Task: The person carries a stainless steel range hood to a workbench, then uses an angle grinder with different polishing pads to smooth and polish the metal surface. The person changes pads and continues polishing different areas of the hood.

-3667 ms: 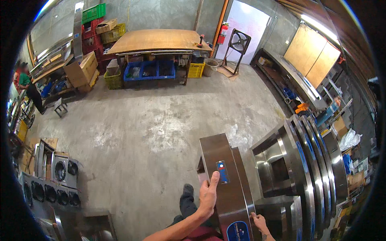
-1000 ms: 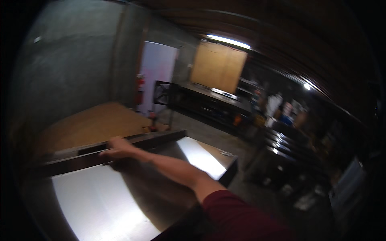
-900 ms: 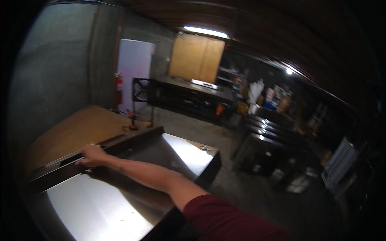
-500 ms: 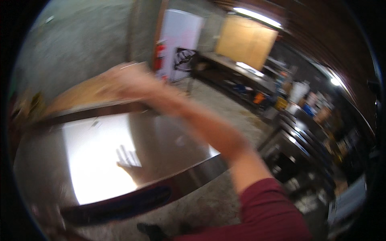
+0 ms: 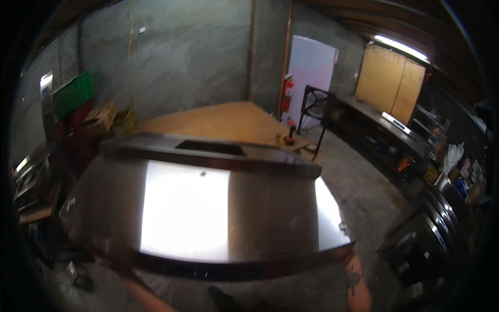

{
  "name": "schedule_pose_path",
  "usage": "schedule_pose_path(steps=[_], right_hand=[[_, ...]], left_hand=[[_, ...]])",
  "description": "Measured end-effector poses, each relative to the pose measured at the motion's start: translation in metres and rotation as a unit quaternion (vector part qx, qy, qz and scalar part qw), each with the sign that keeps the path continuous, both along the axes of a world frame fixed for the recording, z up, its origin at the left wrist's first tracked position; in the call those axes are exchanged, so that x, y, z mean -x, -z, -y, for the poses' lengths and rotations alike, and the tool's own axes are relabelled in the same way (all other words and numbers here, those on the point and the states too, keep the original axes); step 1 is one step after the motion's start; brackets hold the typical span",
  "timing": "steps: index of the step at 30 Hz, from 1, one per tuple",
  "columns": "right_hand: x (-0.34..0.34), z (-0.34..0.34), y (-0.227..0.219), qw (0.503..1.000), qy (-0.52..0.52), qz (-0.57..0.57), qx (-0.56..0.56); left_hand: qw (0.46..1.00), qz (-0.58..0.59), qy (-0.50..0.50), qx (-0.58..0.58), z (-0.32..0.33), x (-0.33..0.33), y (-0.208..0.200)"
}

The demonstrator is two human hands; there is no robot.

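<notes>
A large shiny stainless steel panel (image 5: 273, 208) with folded edges spans the space in front of me. Along its far side runs a raised ledge with a dark rectangular area; bright light reflects off the flat face. My left hand (image 5: 109, 261) is at the near left of the panel, dim and partly hidden by its edge. At the near right corner, my right hand (image 5: 345, 255) grips the edge from below, fingers mostly out of sight. Both forearms come up from below. Beyond the panel lies a wooden tabletop (image 5: 213, 120), with a red and black cordless drill (image 5: 289, 136) at its right end.
Stacked dark shiny metal pieces (image 5: 416, 234) stand at the right. A black fan (image 5: 316, 104) and a long workbench (image 5: 358, 117) are farther back, near a red fire extinguisher (image 5: 287, 93). Crates (image 5: 73, 96) and a cardboard box (image 5: 100, 117) sit at the left.
My right arm, earlier stretched across the panel to its far edge, is now at the near right corner. The view has turned left, and my left forearm now shows.
</notes>
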State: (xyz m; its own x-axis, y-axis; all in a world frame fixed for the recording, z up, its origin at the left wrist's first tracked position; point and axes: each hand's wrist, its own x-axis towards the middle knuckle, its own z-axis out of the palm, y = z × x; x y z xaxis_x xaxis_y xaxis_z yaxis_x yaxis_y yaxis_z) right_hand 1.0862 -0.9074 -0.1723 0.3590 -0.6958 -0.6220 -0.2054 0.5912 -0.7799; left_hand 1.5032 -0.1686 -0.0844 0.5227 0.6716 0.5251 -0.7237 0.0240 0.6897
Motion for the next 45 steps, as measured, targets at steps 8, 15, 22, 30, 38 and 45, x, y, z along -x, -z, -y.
schedule_pose_path(steps=[8,15,22,30,38,45], right_hand=[[-0.070,0.004,0.046,0.997,0.037,0.058,-0.044],[-0.154,0.040,0.064,0.997,0.028,0.065,-0.043],[-0.223,0.050,0.083,0.994,-0.012,0.083,-0.064],[-0.348,0.073,0.102,0.992,-0.034,0.095,-0.079],[-0.562,0.093,0.123,0.992,-0.046,0.079,-0.084],[-0.725,0.125,0.117,0.994,-0.001,0.062,-0.091]], left_hand=[[0.994,-0.100,0.014,0.053,0.068,-0.009,0.001],[0.983,-0.146,0.032,0.106,0.109,-0.026,0.030],[0.976,-0.164,0.034,0.139,0.131,-0.040,0.043],[0.956,-0.198,0.060,0.209,0.172,-0.102,0.084],[0.916,-0.262,0.054,0.300,0.200,-0.229,0.160],[0.864,-0.315,0.066,0.386,0.235,-0.356,0.214]])
